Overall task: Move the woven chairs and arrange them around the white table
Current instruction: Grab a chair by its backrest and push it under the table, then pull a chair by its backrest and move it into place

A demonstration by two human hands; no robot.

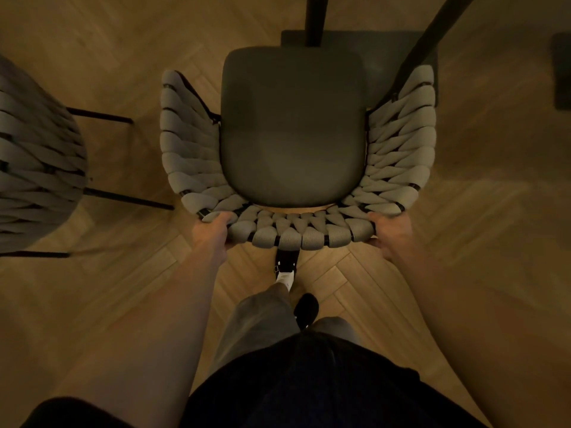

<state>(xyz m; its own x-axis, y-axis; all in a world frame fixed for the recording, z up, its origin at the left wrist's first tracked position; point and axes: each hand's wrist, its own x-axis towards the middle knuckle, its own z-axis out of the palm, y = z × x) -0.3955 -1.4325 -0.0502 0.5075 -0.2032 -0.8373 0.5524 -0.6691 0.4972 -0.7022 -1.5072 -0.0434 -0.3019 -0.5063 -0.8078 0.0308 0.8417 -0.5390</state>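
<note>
A grey woven chair (295, 131) with a dark seat cushion is right in front of me, seen from above, its curved back toward me. My left hand (213, 231) grips the left end of the woven backrest. My right hand (391, 233) grips the right end. Two dark chair legs stick out at the top of the view, so the chair appears tilted or lifted. The white table is not in view.
A second woven chair (37, 159) stands at the left edge, its thin black legs (126, 197) reaching toward the held chair. Herringbone wood floor (123, 57) spreads all around. A dark shape (560, 75) sits at the far right edge. My feet are under the backrest.
</note>
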